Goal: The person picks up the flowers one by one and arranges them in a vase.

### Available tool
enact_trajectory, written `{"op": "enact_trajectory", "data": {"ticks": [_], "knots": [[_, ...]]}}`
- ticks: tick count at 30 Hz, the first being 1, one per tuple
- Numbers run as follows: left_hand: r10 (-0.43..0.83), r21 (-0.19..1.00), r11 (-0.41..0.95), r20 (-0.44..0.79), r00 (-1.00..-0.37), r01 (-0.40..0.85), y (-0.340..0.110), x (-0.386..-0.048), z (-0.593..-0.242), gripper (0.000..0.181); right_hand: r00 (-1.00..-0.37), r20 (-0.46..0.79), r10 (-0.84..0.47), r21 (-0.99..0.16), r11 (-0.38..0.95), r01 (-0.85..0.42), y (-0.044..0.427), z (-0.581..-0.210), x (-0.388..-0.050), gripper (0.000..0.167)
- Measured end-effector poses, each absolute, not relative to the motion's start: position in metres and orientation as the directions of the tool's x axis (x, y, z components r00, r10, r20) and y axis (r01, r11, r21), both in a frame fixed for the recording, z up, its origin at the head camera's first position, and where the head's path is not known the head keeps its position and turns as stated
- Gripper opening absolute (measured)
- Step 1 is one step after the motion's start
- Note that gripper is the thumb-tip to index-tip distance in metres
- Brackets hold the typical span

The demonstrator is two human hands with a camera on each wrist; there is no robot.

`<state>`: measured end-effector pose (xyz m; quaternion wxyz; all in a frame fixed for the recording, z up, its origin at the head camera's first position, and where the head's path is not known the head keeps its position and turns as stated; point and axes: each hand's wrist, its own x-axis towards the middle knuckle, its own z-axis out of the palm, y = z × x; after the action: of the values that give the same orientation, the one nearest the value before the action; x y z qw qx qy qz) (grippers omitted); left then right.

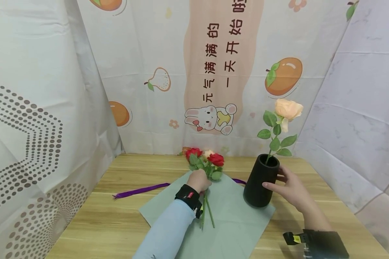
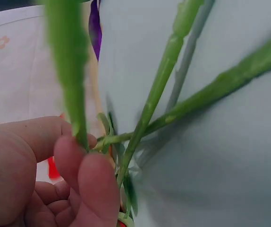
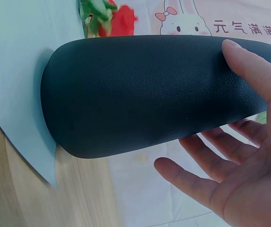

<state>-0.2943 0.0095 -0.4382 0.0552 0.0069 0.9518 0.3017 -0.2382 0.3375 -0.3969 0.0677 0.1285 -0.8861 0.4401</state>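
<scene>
My left hand [image 1: 199, 180] pinches a green rose stem [image 2: 67, 71] between thumb and fingers, above the pale green wrapping paper [image 1: 227, 223]. Two more stems [image 2: 159, 85] cross beside those fingers in the left wrist view. At the stems' far ends are red roses [image 1: 216, 159] and a cream rose [image 1: 209, 154], with leaves around them. On the right, my right hand [image 1: 293, 189] grips a black vase [image 1: 260, 183], thumb on the near side and fingers behind. The vase leans slightly, its base over the paper's right corner. A peach rose [image 1: 288, 109] stands in it.
A purple ribbon [image 1: 142, 190] runs from the left under the paper, and a bit shows right of it. Beneath everything is a wooden table [image 1: 116, 223]. A printed curtain [image 1: 155, 118] hangs behind the table, with more cloth at both sides.
</scene>
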Motion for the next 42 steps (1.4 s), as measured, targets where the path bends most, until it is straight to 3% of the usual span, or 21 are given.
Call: {"op": "enact_trajectory", "data": {"ticks": [27,35,42], "knots": [[0.050,0.664,0.744,-0.166,-0.985,-0.074,0.003,-0.301,-0.440,0.037,-0.956,0.234,-0.174,-0.768,0.570,-0.292,0.339,-0.398,-0.237,0.086],[0.098,0.736,0.676,-0.060,-0.993,0.022,-0.004,-0.296,-0.436,0.034,-0.956,0.236,-0.173,-0.769,0.569,-0.292,0.338,-0.399,-0.238,0.086],[0.124,0.776,0.623,0.023,-0.992,0.096,-0.007,-0.292,-0.432,0.045,-0.958,0.233,-0.168,-0.766,0.575,-0.287,0.339,-0.399,-0.239,0.086]]}}
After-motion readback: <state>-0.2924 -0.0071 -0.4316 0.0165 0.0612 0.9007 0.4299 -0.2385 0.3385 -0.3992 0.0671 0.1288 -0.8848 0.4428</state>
